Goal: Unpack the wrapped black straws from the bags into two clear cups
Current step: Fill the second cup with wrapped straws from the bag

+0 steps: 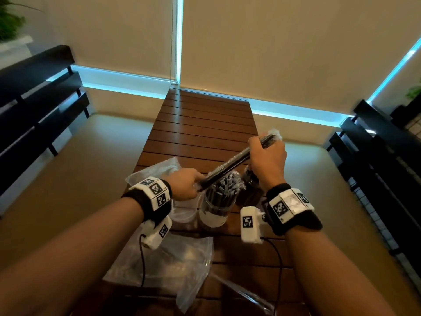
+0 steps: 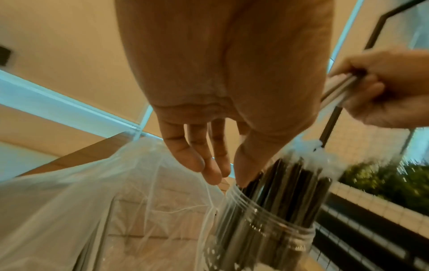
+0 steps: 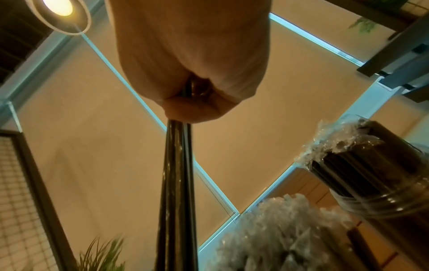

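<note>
Far bag (image 1: 157,169): clear and flat on the table (image 1: 205,119), just left of the near cup; no straws show in it
Near bag (image 1: 168,261): slumped on the table in front of the near cup, looks emptied too, though the plastic is hard to read
Left hand (image 1: 185,187): right at the near cup's rim, thumb and fingertips on the low end of the bundle; the wrist view shows the fingers (image 2: 197,155) fairly straight and slightly apart, more steadying than gripping
Near cup (image 1: 216,210): upright, centre of the table, crammed with wrapped black straws, white wrapper ends bristling out the top
Bundle (image 1: 230,164): a handful of wrapped straws held in the air, slanting up from the near cup's rim towards the right
Far cup (image 1: 250,190): just right of the near cup, dark with straws, also well filled
Right hand (image 1: 267,156): above the far cup, fingers wrapped tight round the bundle's upper end
Progress: nearly there by the look of it; both cups loaded, bags seemingly spent, and this handful is what is left to drop in
</note>
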Action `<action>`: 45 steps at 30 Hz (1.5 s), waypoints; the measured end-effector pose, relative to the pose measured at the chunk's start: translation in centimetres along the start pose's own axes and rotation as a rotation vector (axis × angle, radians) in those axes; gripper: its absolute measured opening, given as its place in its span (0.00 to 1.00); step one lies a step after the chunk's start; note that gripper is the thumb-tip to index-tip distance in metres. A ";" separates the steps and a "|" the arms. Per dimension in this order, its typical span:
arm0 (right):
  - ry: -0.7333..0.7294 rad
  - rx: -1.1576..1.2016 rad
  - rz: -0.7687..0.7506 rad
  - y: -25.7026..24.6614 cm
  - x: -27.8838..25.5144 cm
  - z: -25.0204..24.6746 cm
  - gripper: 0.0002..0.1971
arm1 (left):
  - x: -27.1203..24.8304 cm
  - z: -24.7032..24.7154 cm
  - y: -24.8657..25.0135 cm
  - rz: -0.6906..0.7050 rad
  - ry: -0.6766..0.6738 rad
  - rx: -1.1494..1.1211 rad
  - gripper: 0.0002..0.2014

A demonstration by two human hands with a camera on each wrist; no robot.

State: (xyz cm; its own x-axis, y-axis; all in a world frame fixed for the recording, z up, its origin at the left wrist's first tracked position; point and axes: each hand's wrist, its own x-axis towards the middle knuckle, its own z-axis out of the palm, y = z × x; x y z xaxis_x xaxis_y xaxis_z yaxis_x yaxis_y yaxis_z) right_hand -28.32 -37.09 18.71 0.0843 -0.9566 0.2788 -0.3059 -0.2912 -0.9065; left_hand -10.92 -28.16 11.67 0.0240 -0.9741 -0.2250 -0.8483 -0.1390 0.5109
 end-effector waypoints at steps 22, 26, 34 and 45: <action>-0.002 -0.293 -0.410 1.7 1.5 0.8 0.12 | 1.7 2.3 -0.5 0.035 -0.130 0.274 0.22; -0.275 -0.352 -0.443 5.1 -1.2 3.0 0.12 | 1.8 2.3 -0.5 0.041 -0.130 0.279 0.20; -0.214 -0.664 -0.473 8.1 -2.7 4.0 0.37 | 1.8 2.6 -0.9 -0.027 -0.120 0.341 0.16; -0.639 -0.690 -0.481 8.9 -3.0 5.1 0.28 | 0.9 2.0 0.1 0.074 -0.013 0.204 0.09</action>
State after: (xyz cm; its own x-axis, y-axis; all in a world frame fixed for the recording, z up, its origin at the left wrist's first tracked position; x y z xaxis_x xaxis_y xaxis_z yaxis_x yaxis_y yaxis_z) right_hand -26.48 -36.87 8.17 0.7623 -0.6271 0.1602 -0.5637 -0.7649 -0.3118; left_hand -12.01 -28.72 9.83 -0.0478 -0.9777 -0.2044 -0.9369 -0.0271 0.3486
